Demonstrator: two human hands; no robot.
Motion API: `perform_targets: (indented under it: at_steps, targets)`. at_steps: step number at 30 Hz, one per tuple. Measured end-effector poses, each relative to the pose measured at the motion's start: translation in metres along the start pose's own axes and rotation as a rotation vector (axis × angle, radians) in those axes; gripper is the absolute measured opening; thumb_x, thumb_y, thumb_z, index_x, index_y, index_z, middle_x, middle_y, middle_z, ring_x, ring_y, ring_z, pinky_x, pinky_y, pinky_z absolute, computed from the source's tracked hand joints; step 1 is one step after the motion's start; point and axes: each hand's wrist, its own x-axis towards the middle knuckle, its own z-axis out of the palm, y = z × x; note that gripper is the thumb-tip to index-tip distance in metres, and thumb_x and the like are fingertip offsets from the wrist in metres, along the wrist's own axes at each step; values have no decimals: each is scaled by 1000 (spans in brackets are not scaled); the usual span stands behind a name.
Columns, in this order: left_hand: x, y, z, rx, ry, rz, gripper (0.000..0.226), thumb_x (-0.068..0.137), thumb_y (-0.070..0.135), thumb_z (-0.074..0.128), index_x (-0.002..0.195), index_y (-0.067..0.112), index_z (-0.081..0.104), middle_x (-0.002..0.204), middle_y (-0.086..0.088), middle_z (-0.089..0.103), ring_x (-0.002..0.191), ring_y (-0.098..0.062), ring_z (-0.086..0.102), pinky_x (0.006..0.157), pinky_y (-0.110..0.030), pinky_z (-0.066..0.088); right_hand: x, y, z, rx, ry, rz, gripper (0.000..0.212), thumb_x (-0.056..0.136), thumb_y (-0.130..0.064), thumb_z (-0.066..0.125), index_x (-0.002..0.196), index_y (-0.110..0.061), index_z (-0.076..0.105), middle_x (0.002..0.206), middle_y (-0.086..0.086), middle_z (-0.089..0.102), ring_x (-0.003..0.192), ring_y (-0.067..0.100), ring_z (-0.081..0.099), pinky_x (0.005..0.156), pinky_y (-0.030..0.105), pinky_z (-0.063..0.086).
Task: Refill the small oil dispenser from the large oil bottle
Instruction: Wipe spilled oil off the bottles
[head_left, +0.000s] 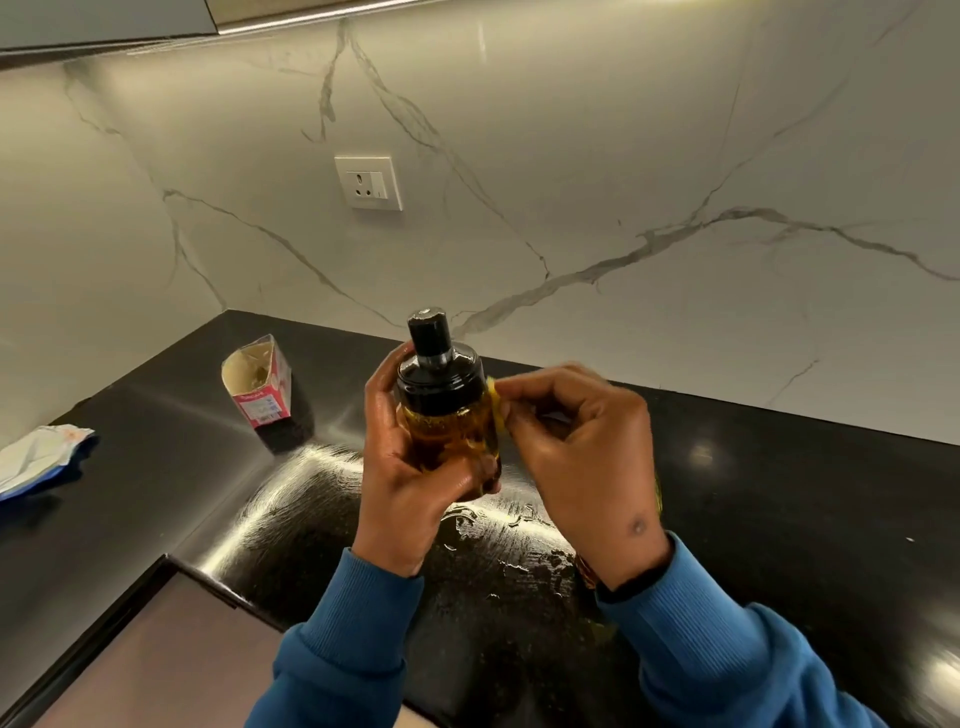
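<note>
Wiping the small oil dispenser (448, 410) clean looks like the step in hand; it goes best kept upright, cap tight, with strokes running downward. Left hand (402, 467) wraps the amber glass body, holding it above the smeared black worktop (779, 493). Right hand (576, 447) pinches a yellow cloth (496, 410) against its side, fingers curled.

Black countertop (779, 493): open carton (258, 382), crumpled packet (41, 457).

Dispenser (447, 415): clear glass body, amber oil inside; glossy black plastic cap. Table (779, 493): polished black stone, smeared wet near its front edge. Carton (258, 384): printed cardboard, matt.
</note>
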Motion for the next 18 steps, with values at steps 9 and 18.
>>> perform_targets:
  at_steps: [9, 18]
  targets:
    - [4, 5, 3, -3, 27, 17, 94, 65, -5, 74, 142, 33, 37, 128, -17, 55, 109, -36, 65, 85, -44, 58, 1, 21, 9, -26, -2, 25, 18, 83, 2, 73, 92, -12, 78, 90, -3, 72, 84, 7, 69, 75, 21, 58]
    - [-2, -2, 2, -78, 53, -76, 95, 64, -2, 72, 147, 19, 31, 117, -16, 61, 98, -28, 68, 76, -37, 60, -2, 8, 5, 26, -5, -33, 17, 82, 2, 75, 92, -12, 77, 91, -2, 71, 84, 9, 70, 74, 21, 58]
